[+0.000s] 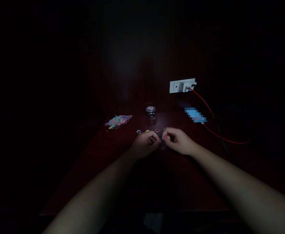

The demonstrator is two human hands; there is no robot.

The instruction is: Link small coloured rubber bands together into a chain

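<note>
My left hand [146,143] and my right hand [178,140] meet above the middle of the dark red table. Both are closed in a pinch, fingertips nearly touching. A thin pale elastic band [160,139] spans the small gap between them. Just below the fingertips is a small bunch of purplish bands [163,146]; whether it hangs or lies on the table I cannot tell. Beyond my hands lie a blue band [138,131], a yellow band [147,131] and a pink band [157,130], with another partly hidden by my right hand.
A heap of colourful elastic bands [119,121] lies at the back left. A small clear lidded jar [150,113] stands at the back. On the right, a blurred-out blue device [195,115] connects by a red cable [226,140] to a wall socket [176,86]. The room is dark.
</note>
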